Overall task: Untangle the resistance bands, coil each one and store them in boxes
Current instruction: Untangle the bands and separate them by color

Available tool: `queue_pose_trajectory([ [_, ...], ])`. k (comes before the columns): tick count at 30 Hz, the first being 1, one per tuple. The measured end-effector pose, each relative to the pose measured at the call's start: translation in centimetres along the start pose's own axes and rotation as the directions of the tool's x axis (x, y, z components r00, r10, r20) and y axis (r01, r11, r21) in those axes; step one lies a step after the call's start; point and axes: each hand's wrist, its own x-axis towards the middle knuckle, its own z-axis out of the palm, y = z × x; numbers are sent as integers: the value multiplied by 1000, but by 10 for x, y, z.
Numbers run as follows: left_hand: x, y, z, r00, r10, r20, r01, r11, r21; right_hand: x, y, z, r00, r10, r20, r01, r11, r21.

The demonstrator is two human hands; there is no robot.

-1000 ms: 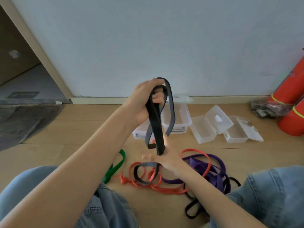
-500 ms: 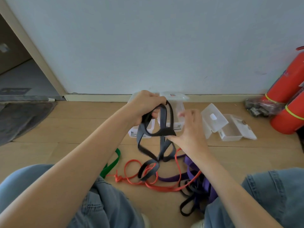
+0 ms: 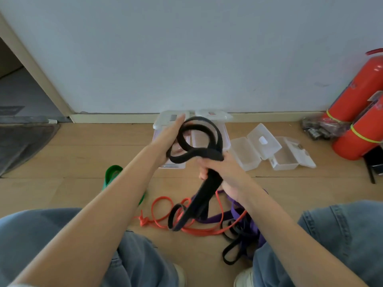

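A black resistance band is raised above the floor, looped at its top and trailing down into the pile. My right hand grips it where the loops cross. My left hand reaches into the upper loops with fingers held fairly straight, and the band is wrapped around it. On the floor beneath lie a red band, a purple band, another black band and a green band. Clear plastic boxes stand open near the wall.
Two larger clear boxes sit behind my hands against the baseboard. Red fire extinguishers and a bag of dark items occupy the right corner. A grey mat lies at the left by a doorway. My knees frame the pile.
My right hand has dropped from the upper loop to grip the band at its crossing. My left hand has opened inside the loops, and the band now forms rounder coils.
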Motion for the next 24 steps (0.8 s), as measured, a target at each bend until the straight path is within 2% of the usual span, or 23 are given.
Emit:
queue_pose_trajectory([
  [2, 2, -45, 2, 969, -148, 196, 174, 977, -126, 6, -7, -8, 993, -32, -115, 36, 999, 33],
  [4, 0, -80, 22, 893, -161, 421, 282, 928, -244, 16, -19, -13, 982, -47, -180, 51, 999, 15],
  [6, 0, -103, 48, 855, -194, 482, 320, 927, -195, 25, -32, -25, 971, -44, -235, 49, 999, 17],
  [8, 4, -114, 63, 852, -220, 474, 227, 973, 43, 33, -47, -53, 948, 22, -317, -4, 998, 60],
  [10, 11, -123, 64, 798, -241, 553, 123, 962, 243, 35, -64, -96, 919, 133, -371, -104, 990, 96],
  [13, 28, -120, 65, 730, -227, 645, 78, 965, 250, 32, -81, -155, 888, 310, -341, -316, 948, 41],
  [15, 36, -113, 80, 674, -242, 698, 24, 952, 307, 30, -83, -183, 851, 438, -289, -467, 883, -38],
  [17, 50, -106, 96, 703, -214, 678, -66, 930, 362, 29, -82, -202, 786, 585, -200, -615, 771, -165],
  [20, 84, -88, 109, 792, -202, 576, -69, 908, 413, 30, -74, -225, 708, 699, -105, -694, 659, -291],
  [22, 105, -77, 115, 794, -243, 557, -124, 833, 539, 26, -63, -244, 709, 691, -142, -693, 647, -317],
  [24, 119, -74, 128, 702, -363, 612, -292, 637, 713, 18, -53, -270, 738, 658, -146, -665, 676, -316],
])
